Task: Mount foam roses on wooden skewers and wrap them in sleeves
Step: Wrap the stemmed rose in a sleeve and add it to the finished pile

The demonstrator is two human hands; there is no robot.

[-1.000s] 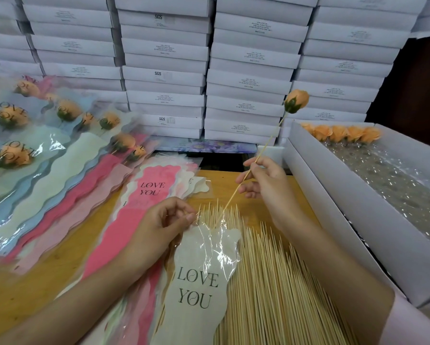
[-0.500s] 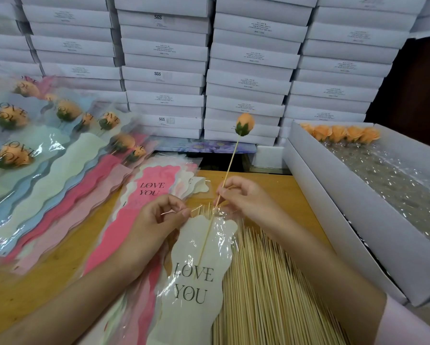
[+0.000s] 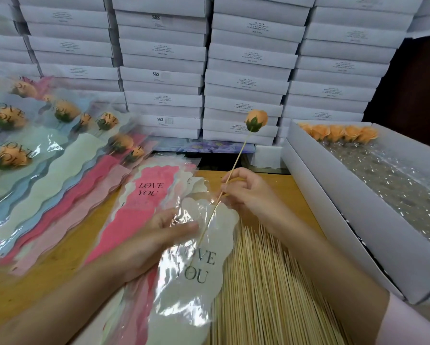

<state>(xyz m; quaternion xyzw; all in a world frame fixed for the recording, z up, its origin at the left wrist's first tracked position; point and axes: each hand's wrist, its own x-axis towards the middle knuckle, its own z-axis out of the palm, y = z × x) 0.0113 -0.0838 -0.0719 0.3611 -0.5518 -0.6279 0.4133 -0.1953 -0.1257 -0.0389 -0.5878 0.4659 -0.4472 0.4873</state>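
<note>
Right hand (image 3: 248,195) pinches the skewer (image 3: 236,160) mid-shaft between thumb and fingertips. The rose (image 3: 256,120) sits up beyond the hand, so the bare end can be steered down. That end is inside the cream sleeve (image 3: 196,270), just below the hand. Left hand (image 3: 144,245) has fingers mostly straight, seen through the clear film, probably spreading the sleeve mouth. Looks like mid-insertion. Loose skewers (image 3: 263,282) lie under the right forearm and spare sleeves (image 3: 149,192) beyond the left hand. The box (image 3: 333,195) of unmounted roses (image 3: 338,131) is right of the right hand, likely kept close for reach.
</note>
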